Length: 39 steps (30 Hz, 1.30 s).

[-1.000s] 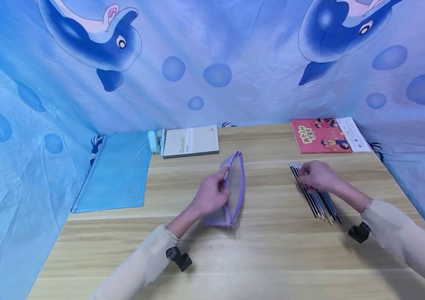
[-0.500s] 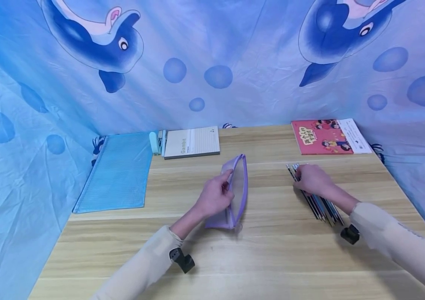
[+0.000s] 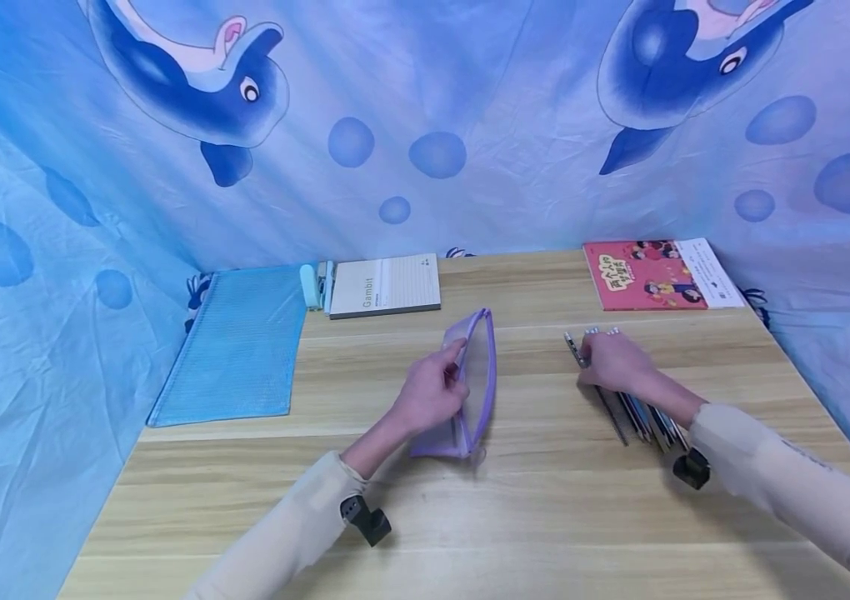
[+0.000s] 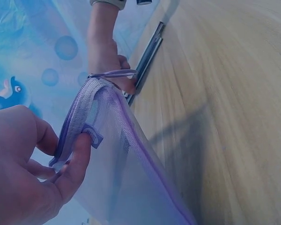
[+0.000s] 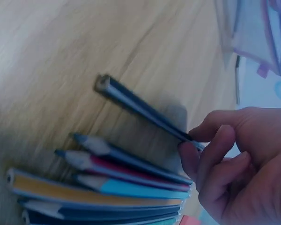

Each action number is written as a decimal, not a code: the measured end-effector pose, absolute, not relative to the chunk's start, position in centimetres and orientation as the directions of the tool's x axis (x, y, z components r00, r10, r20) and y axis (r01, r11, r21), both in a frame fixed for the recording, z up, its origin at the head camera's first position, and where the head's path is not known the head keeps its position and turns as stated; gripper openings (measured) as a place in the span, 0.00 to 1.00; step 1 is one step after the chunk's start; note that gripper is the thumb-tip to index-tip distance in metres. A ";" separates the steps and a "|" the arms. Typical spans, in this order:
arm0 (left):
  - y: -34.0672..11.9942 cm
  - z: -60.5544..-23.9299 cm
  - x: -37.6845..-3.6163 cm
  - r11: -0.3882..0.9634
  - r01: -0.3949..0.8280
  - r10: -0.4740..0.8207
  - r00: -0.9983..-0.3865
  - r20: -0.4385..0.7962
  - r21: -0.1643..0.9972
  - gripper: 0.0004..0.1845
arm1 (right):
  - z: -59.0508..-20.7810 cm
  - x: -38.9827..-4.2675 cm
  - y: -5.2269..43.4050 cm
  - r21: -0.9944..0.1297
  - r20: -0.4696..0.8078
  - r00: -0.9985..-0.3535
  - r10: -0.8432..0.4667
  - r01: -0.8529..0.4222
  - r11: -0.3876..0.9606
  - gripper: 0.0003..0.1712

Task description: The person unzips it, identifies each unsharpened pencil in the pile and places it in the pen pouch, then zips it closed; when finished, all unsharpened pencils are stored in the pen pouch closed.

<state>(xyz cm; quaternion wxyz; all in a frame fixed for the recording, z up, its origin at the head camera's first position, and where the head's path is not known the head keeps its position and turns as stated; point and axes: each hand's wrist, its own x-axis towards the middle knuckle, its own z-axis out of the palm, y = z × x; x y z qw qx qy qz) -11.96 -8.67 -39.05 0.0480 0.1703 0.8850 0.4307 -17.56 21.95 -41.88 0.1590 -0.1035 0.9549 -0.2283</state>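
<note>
A pale purple mesh zip pouch (image 3: pixel 490 367) stands on the table with its mouth spread toward the right. My left hand (image 3: pixel 428 396) pinches the zip edge nearer to it, thumb on one side and fingers on the other, beside a small fabric tab (image 4: pixel 94 137). Farther right, my right hand (image 3: pixel 616 362) pinches a dark pencil (image 5: pixel 143 111) between thumb and fingertips near one end. That pencil lies slanted, apart from the bundle. Several other pencils (image 5: pixel 131 185), black, pink, light blue and orange, lie side by side under and beside the right hand, which partly hides them in the head view.
On the left lies a blue mesh folder (image 3: pixel 233 350). A turquoise item (image 3: pixel 309 287) and a notepad (image 3: pixel 387 287) are at the back. The red picture book (image 3: pixel 646 275) lies at the back right. A patterned blue curtain (image 3: pixel 440 208) rises behind the wooden table (image 3: pixel 485 525).
My right hand has shifted slightly left and drawn one dark pencil away from the bundle. The left hand keeps its grip on the pouch, which moved little.
</note>
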 end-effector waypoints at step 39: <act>-7.5 -39.0 -12.1 0.582 0.317 0.346 -0.930 0.124 0.749 0.36 | -37.7 -15.6 10.7 -0.921 -0.293 -0.910 -0.293 0.187 0.341 0.16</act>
